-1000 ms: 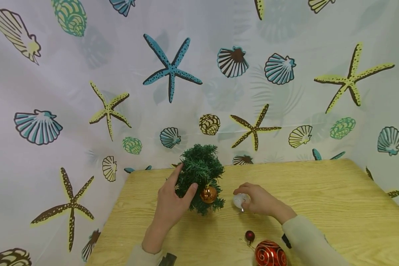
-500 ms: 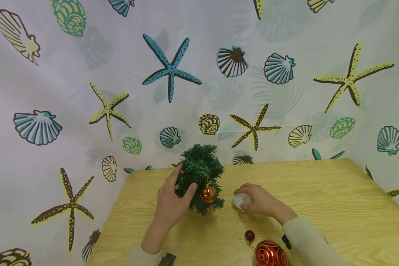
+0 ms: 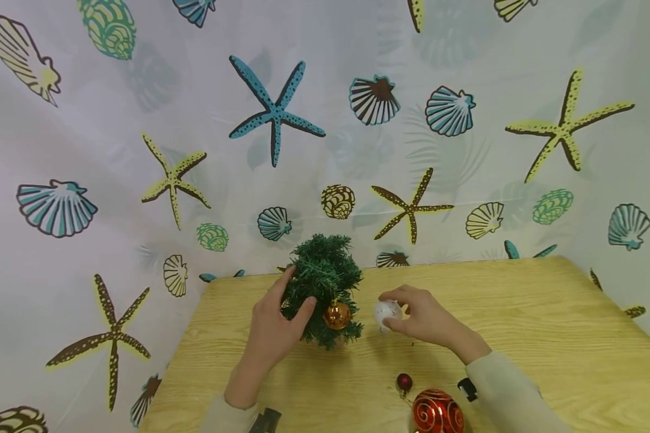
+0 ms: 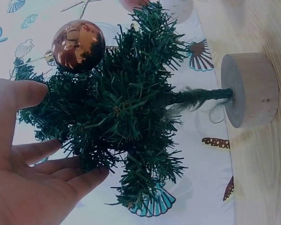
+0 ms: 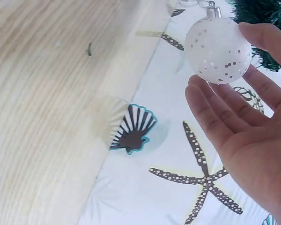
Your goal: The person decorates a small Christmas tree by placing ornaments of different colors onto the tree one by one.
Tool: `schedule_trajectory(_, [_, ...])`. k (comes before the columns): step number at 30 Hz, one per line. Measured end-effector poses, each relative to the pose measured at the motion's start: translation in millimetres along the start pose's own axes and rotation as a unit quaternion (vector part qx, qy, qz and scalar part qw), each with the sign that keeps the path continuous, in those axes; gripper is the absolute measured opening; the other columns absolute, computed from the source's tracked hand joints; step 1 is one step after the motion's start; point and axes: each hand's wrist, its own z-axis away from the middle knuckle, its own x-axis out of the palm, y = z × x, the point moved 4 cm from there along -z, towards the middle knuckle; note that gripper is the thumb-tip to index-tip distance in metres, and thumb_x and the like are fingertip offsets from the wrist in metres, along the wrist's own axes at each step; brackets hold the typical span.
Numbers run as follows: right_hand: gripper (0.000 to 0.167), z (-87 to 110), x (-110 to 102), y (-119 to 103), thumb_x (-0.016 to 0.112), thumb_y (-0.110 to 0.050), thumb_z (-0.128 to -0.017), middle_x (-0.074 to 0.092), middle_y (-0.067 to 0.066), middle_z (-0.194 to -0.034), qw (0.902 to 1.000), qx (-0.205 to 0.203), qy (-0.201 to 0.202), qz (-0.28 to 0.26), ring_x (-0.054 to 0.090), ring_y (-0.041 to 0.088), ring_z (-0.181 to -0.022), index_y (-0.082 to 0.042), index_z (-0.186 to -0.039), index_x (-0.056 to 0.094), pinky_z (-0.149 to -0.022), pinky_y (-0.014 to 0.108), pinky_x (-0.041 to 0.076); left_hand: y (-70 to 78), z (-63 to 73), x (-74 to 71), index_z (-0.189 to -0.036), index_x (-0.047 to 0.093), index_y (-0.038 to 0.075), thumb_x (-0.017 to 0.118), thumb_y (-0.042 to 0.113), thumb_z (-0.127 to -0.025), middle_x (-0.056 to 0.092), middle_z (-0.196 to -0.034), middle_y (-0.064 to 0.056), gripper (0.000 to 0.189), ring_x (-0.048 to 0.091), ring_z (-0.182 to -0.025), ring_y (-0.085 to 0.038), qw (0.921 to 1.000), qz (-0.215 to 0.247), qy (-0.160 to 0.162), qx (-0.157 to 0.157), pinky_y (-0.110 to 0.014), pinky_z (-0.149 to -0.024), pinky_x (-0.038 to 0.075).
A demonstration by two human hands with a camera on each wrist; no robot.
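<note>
A small green artificial Christmas tree point(image 3: 325, 270) stands upright on a round wooden base point(image 4: 250, 90). My left hand point(image 3: 273, 322) is at its left side, thumb and fingers spread, fingertips touching the foliage. A shiny copper-orange bauble point(image 3: 337, 315) hangs on the front of the tree. Right of the tree, my right hand point(image 3: 425, 316) pinches a white speckled bauble point(image 5: 218, 51) between thumb and fingers. Its silver cap point(image 5: 213, 12) and clear loop face away from the palm in the right wrist view.
On the wooden table point(image 3: 520, 325), a small dark red bauble point(image 3: 404, 382) lies in front of my right hand. A big red bauble with glittery swirls point(image 3: 437, 411) is nearer me. Behind hangs a white curtain point(image 3: 325, 156) printed with shells and starfish.
My right hand has lifted the white bauble slightly and tilted it, bringing it a little closer to the tree. My left hand stays at the tree. The head view has shifted slightly.
</note>
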Motion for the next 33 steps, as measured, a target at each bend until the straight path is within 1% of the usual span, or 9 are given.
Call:
schedule_trajectory(9, [0.039,-1.1,-11.3,-18.7,0.081,-0.027,-0.094,0.071,0.000,-0.113,0.9993,-0.021,0.029,0.001,0.065,0.013,-0.095,-0.014,-0.130,0.072,-0.078,0.038,0.060,0.1,-3.1,-2.8,-0.163,0.042,0.013,0.065,0.022,-0.105,0.046,-0.164,-0.018,0.063,0.047,-0.148,-0.043,0.9990,-0.013,-0.008,0.043,-0.065,-0.113,0.045])
schedule_trajectory(11, [0.039,-0.3,-14.1,-23.1,0.080,-0.027,-0.094,0.071,0.000,-0.113,0.9988,-0.032,0.038,0.000,0.065,0.012,-0.094,-0.014,-0.130,0.072,-0.077,0.038,0.060,0.4,-3.6,-3.8,-0.162,0.042,0.011,0.062,0.019,-0.107,0.046,-0.163,-0.020,0.060,0.069,-0.117,-0.044,0.9984,-0.014,-0.012,0.054,-0.059,-0.100,0.055])
schedule_trajectory(13, [0.039,0.7,-17.3,-27.7,0.080,-0.026,-0.095,0.072,0.001,-0.113,0.9979,-0.042,0.050,-0.007,0.066,0.012,-0.092,-0.012,-0.130,0.072,-0.076,0.037,0.061,-0.2,-4.4,-4.7,-0.160,0.044,0.007,0.059,0.016,-0.108,0.046,-0.162,-0.022,0.056,0.069,-0.113,-0.047,0.9977,-0.017,-0.015,0.063,-0.059,-0.099,0.056])
schedule_trajectory(16, [0.040,1.2,-21.6,-33.6,0.079,-0.024,-0.096,0.073,0.003,-0.114,0.9964,-0.049,0.064,-0.025,0.068,0.011,-0.090,-0.008,-0.131,0.071,-0.076,0.036,0.062,-1.6,-5.2,-6.3,-0.153,0.051,-0.002,0.054,0.010,-0.108,0.045,-0.161,-0.028,0.047,0.068,-0.117,-0.049,0.9974,-0.008,-0.023,0.068,-0.060,-0.101,0.055])
schedule_trajectory(18, [0.040,1.2,-23.9,-37.3,0.079,-0.023,-0.096,0.074,0.004,-0.114,0.9957,-0.048,0.068,-0.041,0.069,0.010,-0.089,-0.006,-0.131,0.071,-0.077,0.036,0.063,-2.8,-5.9,-7.2,-0.148,0.055,-0.008,0.052,0.008,-0.109,0.044,-0.159,-0.032,0.042,0.045,-0.146,-0.051,0.9972,-0.005,-0.027,0.069,-0.066,-0.111,0.046])
schedule_trajectory(22, [0.038,1.1,-27.2,-44.8,0.078,-0.022,-0.097,0.074,0.004,-0.114,0.9946,-0.052,0.069,-0.057,0.071,0.009,-0.089,-0.006,-0.130,0.070,-0.079,0.034,0.063,-4.8,-7.0,-8.9,-0.148,0.055,-0.007,0.047,0.010,-0.111,0.041,-0.161,-0.032,0.042,0.041,-0.149,-0.050,0.9980,0.012,-0.043,0.046,-0.066,-0.109,0.047])
schedule_trajectory(26, [0.037,1.5,-31.1,-53.0,0.078,-0.021,-0.097,0.075,0.003,-0.112,0.9929,-0.066,0.076,-0.063,0.072,0.008,-0.088,-0.006,-0.130,0.070,-0.078,0.032,0.063,-8.3,-8.4,-10.0,-0.153,0.051,-0.004,0.046,0.016,-0.113,0.041,-0.163,-0.029,0.045,0.043,-0.149,-0.046,0.9982,0.024,-0.051,0.018,-0.064,-0.110,0.048])
schedule_trajectory(29, [0.037,1.2,-34.2,-58.0,0.078,-0.019,-0.097,0.075,0.003,-0.109,0.9915,-0.077,0.080,-0.068,0.072,0.008,-0.087,-0.006,-0.130,0.070,-0.077,0.032,0.063,-10.6,-9.1,-11.3,-0.153,0.051,-0.003,0.047,0.018,-0.113,0.044,-0.162,-0.028,0.045,0.048,-0.147,-0.045,0.9985,0.029,-0.047,0.009,-0.062,-0.112,0.048])
schedule_trajectory(33, [0.037,0.5,-38.2,-63.3,0.078,-0.017,-0.096,0.075,0.002,-0.109,0.9898,-0.091,0.087,-0.067,0.072,0.008,-0.087,-0.007,-0.130,0.070,-0.077,0.031,0.063,-12.6,-10.0,-13.1,-0.151,0.053,-0.004,0.050,0.017,-0.112,0.048,-0.159,-0.027,0.044,0.052,-0.144,-0.044,0.9990,0.031,-0.029,0.011,-0.059,-0.114,0.047])
